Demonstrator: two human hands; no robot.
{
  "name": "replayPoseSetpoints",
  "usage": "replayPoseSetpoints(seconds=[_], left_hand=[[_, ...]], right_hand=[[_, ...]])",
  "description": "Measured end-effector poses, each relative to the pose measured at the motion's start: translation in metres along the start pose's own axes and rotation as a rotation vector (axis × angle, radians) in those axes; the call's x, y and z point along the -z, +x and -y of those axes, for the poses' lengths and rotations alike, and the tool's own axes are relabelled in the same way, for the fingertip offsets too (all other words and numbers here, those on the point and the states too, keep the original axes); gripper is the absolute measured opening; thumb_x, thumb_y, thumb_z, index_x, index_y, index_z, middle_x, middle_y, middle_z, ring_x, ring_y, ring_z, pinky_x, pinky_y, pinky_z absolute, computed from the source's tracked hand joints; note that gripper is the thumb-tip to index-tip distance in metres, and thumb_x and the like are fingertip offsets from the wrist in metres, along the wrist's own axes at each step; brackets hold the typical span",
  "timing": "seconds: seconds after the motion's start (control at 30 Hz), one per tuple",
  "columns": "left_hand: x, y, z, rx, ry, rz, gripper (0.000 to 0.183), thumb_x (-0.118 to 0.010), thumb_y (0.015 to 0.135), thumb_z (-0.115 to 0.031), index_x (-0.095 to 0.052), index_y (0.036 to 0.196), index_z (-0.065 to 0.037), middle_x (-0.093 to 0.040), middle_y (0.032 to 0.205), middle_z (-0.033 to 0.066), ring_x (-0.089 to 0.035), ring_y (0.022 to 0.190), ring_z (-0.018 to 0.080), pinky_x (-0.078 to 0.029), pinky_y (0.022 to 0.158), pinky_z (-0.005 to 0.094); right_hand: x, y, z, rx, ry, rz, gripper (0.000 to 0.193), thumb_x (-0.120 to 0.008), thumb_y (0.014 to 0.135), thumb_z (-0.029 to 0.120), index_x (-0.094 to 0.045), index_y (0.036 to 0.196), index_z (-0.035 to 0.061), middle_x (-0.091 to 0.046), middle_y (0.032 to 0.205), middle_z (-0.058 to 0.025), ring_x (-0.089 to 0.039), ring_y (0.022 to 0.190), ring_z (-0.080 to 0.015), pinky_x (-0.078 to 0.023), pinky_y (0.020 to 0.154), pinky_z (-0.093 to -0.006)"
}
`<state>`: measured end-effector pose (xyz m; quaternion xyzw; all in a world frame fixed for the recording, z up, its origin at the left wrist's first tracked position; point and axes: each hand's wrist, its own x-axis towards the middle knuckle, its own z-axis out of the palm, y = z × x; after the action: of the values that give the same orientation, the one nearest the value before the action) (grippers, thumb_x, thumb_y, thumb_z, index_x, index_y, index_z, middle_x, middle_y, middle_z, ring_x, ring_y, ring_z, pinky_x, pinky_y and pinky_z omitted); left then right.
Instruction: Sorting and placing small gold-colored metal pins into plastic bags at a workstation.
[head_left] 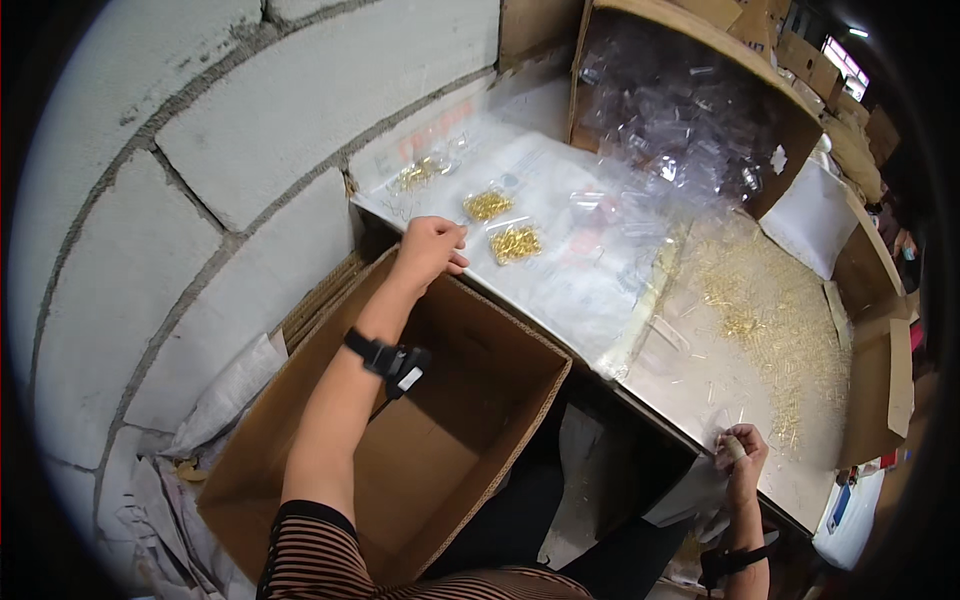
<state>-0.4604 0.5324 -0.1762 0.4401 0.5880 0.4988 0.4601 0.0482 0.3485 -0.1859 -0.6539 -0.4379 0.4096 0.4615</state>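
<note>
My left hand (432, 252) is at the table's front edge, above the far rim of an open cardboard box (440, 440). Its fingers are curled; whatever they hold, if anything, is hidden. Just right of it lie two small clear boxes filled with gold-coloured pieces, a nearer box (515, 243) and a farther box (487, 205). My right hand (742, 455) is closed at the table's front edge on the right, with a pale wrap on one finger. A clear plastic piece (718, 428) shows at its fingertips. Loose gold pieces (740, 322) are spread beyond it.
A large carton (700, 25) full of clear plastic boxes (680, 120) lies on its side at the back. More gold pieces (422, 173) sit at the table's far left. A block wall (260, 120) borders the left. Cardboard flaps (870, 390) edge the right side.
</note>
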Motion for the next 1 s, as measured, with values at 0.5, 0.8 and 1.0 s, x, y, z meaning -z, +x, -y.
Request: replayPoseSetpoints(seconds=[0.5,0.8,1.0], left_hand=[[-0.025,0.048,0.018,0.202,-0.098,-0.15,0.018,-0.065,0.077,-0.006,-0.056,0.063,0.002,-0.056,0.055,0.0103,-0.052,0.041,0.0151,-0.032,0.033,0.0257],[-0.032,0.066,0.009,0.232,-0.007,-0.204,0.018,-0.067,0.076,-0.004,-0.056,0.062,0.002,-0.055,0.056,0.0085,-0.049,0.04,0.0139,-0.029,0.033,0.0256],[-0.033,0.053,0.009,0.202,-0.046,-0.19,0.015,-0.069,0.074,-0.004,-0.059,0.064,0.001,-0.055,0.057,0.0058,-0.048,0.043,0.0111,-0.029,0.035,0.024]], right_hand=[[0.002,-0.002,-0.004,0.06,0.035,0.002,0.003,-0.054,0.084,-0.001,-0.055,0.087,-0.0002,-0.062,0.073,-0.0081,-0.057,0.057,-0.0103,-0.042,0.048,-0.0194],[0.0,-0.004,-0.004,0.06,0.014,0.0,0.005,-0.052,0.083,-0.003,-0.054,0.086,-0.0009,-0.062,0.073,-0.008,-0.058,0.062,-0.0113,-0.045,0.055,-0.0215],[-0.002,-0.001,-0.002,0.028,0.034,-0.016,0.003,-0.055,0.082,-0.001,-0.055,0.085,-0.0011,-0.062,0.073,-0.0074,-0.058,0.062,-0.0113,-0.045,0.057,-0.0219]])
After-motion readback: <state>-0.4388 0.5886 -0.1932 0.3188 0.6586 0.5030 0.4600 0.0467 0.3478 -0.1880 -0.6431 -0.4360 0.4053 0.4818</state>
